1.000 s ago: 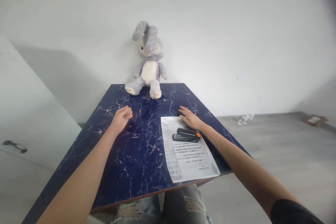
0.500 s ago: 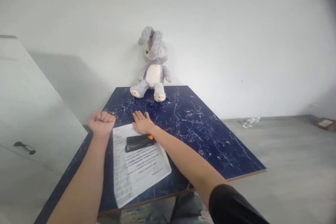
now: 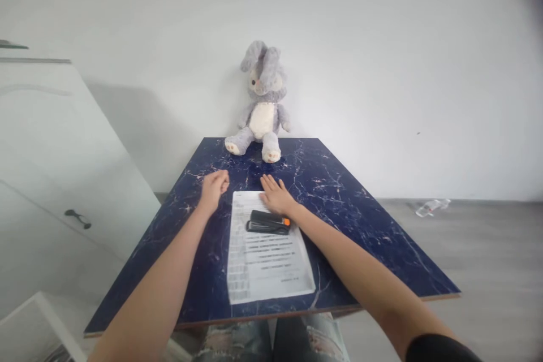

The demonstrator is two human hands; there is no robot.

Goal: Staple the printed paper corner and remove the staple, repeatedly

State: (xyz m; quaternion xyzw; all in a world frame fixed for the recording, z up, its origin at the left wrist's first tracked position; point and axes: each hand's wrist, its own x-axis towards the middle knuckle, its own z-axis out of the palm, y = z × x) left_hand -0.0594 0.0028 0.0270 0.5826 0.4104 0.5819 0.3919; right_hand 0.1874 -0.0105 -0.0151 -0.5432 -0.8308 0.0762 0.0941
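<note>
A sheet of printed paper (image 3: 271, 271) lies on the dark blue marbled table (image 3: 339, 203) in front of me. On its upper part rests a black stapler-like object (image 3: 268, 223) with an orange tip at its right end. My right hand (image 3: 278, 196) lies flat, fingers spread, over the paper's top right corner, just above the black object. My left hand (image 3: 215, 186) is closed in a loose fist left of the paper's top edge; nothing shows in it.
A grey plush rabbit (image 3: 263, 119) sits at the table's far edge against the white wall. To the left stands a white cabinet (image 3: 51, 147) with a dark handle. A clear plastic item (image 3: 431, 207) lies on the floor at right.
The view has shifted, so the table and rabbit appear farther right. My left hand has come nearer to my right hand, and the paper lies straighter. My right hand remains flat at the paper's top.
</note>
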